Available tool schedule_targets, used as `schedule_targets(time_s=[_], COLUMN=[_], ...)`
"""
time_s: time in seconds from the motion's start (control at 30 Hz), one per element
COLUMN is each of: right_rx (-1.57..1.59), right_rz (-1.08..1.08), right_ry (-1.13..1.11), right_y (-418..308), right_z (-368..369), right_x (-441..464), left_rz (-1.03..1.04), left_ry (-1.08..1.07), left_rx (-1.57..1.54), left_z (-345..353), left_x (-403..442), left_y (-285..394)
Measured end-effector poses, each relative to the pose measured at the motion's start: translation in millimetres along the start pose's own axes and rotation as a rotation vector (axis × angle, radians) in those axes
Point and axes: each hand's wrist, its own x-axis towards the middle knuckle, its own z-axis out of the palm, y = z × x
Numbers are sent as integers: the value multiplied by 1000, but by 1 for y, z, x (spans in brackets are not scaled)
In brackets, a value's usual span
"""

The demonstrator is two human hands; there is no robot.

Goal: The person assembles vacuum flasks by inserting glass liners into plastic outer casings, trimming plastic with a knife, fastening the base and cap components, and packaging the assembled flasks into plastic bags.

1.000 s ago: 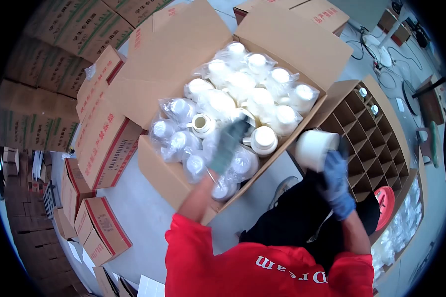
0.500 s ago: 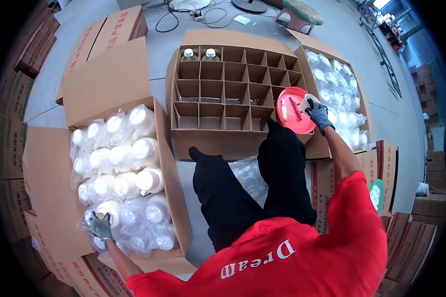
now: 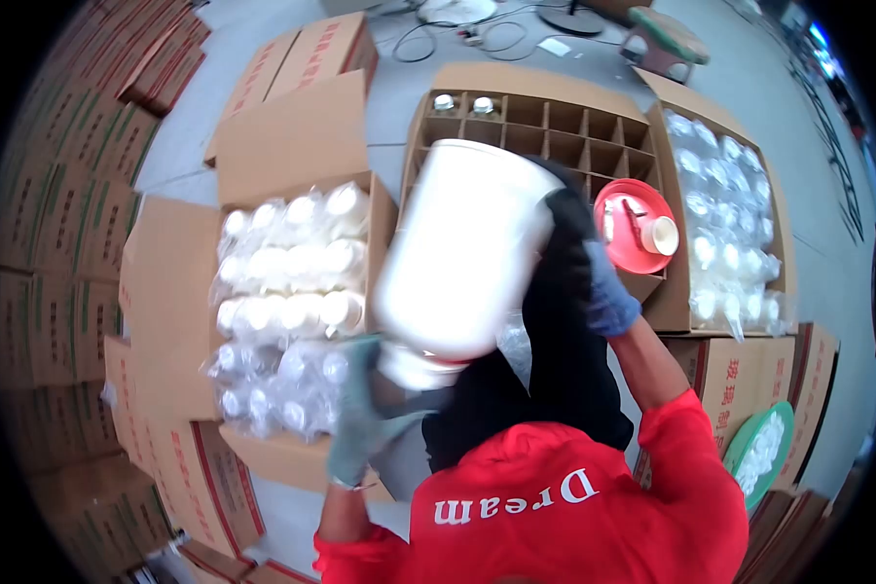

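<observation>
A large white plastic bottle [image 3: 467,248] is close to the camera and blurred, its neck pointing down toward my body. My left hand [image 3: 360,423], in a grey glove, grips it around the neck end. On the other side, my right hand [image 3: 599,268] in a blue and black glove holds the bottle near its base; part of the fingers is dark and smeared. A red round tray [image 3: 635,255] carries a white cup [image 3: 660,236] and a dark red stick-like item. Beneath it is the divided carton [image 3: 526,86], with two capped bottles in its far left cells.
On the left, an open carton [image 3: 175,292] holds rows of white bottles in clear plastic. Another open carton [image 3: 784,253] of wrapped bottles stands at right. A green basin [image 3: 781,438] contains small white pieces. Stacked cartons [image 3: 49,273] line the left side.
My left hand has lifted a white bottle out of the left carton and brought it to the middle. My right hand has let go of the cup on the red tray and moved to the bottle.
</observation>
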Motion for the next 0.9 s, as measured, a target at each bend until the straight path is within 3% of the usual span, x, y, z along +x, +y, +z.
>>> schedule_targets(time_s=[0.03, 0.07, 0.1, 0.13, 0.23, 0.3, 0.37, 0.43, 0.47, 0.5, 0.53, 0.57, 0.6, 0.63, 0.7, 0.73, 0.77, 0.8, 0.83, 0.9], right_rx=[-2, -193, -488, -571, -634, -541, -621, -573, -659, -678, -616, -556, -434, -592, -528, -652, -745, -653, -551, -597], right_rz=[-77, -188, -403, -384, -259, -250, -271, -235, -38, 54, 1, -46, -123, -278, -217, -97, 46, -7, -55, -240], right_ry=[70, -94, -288, -380, -600, -511, -594, -476, -204, -199, -258, -319, -461, -748, -690, -461, -334, -418, -507, -817], right_y=[-6, -29, -21, -16, 16, 20, 3, 11, 16, 12, 6, -3, -13, -23, -18, -3, -8, -14, -18, -22], right_z=[-6, -15, -36, -41, -46, -47, -61, -99, -109, -122, -113, -95, -72, -62, -88, -118, -122, -112, -95, -73], right_x=[-11, -20, -25, -43, -99, -117, -105, -99, -101, -95, -93, -95, -95, -85, -76, -77, -74, -74, -75, -67], left_rz=[-6, -145, -252, -329, -90, -52, -3, 162, 165, 77, -8, -177, -93, -21, -19, 128, -105, -341, -236, 129], left_ry=[-241, -373, -283, -75, 1, 5, -139, -142, -136, -95, -47, 28, 25, 47, 2, -63, 23, 73, 144, 129], left_rx=[-168, -516, -691, -758, -766, -588, -682, -904, -1251, -1326, -1402, -1200, -873, -544, -848, -1261, -1100, -956, -918, 13], left_z=[17, 31, 51, 61, 100, 127, 142, 131, 125, 126, 124, 125, 142, 159, 113, 113, 107, 101, 112, 132], left_x=[12, 20, 18, 25, 46, 44, 35, 25, 27, 27, 28, 33, 23, 15, 18, 17, 14, 11, 32, 6], left_y=[4, -5, -22, -13, -11, -9, -36, -47, -48, -42, -33, -9, -22, -35, -7, -30, -27, -24, 2, -34])
